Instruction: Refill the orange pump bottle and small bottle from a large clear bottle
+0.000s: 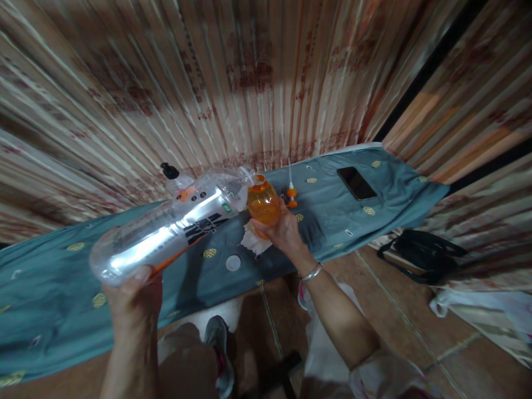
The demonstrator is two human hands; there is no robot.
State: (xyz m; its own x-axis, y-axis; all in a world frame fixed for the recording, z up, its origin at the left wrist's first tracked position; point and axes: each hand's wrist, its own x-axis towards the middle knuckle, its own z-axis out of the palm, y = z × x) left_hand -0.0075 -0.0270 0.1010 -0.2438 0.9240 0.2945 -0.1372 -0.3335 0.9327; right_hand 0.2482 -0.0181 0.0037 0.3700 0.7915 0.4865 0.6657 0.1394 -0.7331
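My left hand (135,291) is wrapped round the lower part of a large clear plastic bottle (166,233) with a silver and black label. The bottle is tilted, its neck pointing to the right, and its mouth is at the opening of a small orange see-through bottle (265,205). My right hand (285,227) grips that orange bottle from the right and below. An orange pump top (292,194) with a clear tube lies just beyond my right hand. A crumpled white tissue (254,241) and a round white cap (233,262) lie nearer to me.
A green-blue cloth (324,233) covers the narrow table. On it are a dark phone (356,183) at the right and a clear bottle with a black top (169,170) behind the large bottle. Pleated curtains (249,83) hang behind. A black bag (421,255) is at the right.
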